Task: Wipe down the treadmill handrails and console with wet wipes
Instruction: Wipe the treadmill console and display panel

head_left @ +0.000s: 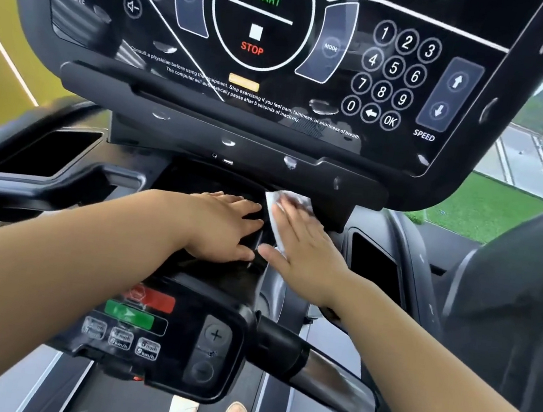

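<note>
Wet wipe (274, 214) pressed flat under right hand (306, 247).

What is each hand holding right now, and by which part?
Nothing is gripped. The right hand presses the wet wipe flat under straight fingers, covering its middle; the left hand rests flat on the console tray.

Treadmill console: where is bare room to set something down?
Free: the black rectangular pocket at left and the narrower black pocket at right. Crowded: the black centre tray between them, under the flat left hand and the right hand pressing the white wet wipe.
</note>
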The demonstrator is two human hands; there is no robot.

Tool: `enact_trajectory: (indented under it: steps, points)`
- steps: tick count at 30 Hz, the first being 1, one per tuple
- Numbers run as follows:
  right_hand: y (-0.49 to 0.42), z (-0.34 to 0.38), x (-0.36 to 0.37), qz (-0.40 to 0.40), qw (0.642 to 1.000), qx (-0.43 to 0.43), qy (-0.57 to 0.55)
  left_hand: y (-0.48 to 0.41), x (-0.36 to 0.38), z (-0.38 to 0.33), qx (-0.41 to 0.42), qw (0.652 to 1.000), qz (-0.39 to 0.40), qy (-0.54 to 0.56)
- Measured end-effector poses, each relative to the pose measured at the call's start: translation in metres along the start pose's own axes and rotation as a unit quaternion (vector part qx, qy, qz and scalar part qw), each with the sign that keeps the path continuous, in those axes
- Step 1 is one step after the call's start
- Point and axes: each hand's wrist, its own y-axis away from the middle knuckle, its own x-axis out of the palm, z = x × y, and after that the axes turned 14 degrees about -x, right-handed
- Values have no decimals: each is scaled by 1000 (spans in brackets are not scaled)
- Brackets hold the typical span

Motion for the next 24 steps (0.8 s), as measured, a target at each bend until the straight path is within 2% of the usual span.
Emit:
enact_trajectory:
  steps: [6, 11, 20, 24]
  points:
    - [14, -14, -1, -19, 997, -76, 23, 0, 1, 3, -1, 1000, 2, 3]
    - [-4, -9, -3, -77, 996, -30, -25, -1, -1, 1, -6, 1000, 3, 11]
    - [5, -4, 6, -199, 973, -32, -116, -3, 0, 4, 6, 1000, -5, 12]
    - [17, 3, 1, -192, 959, -14, -207, -4, -2, 7, 12, 1000, -6, 18]
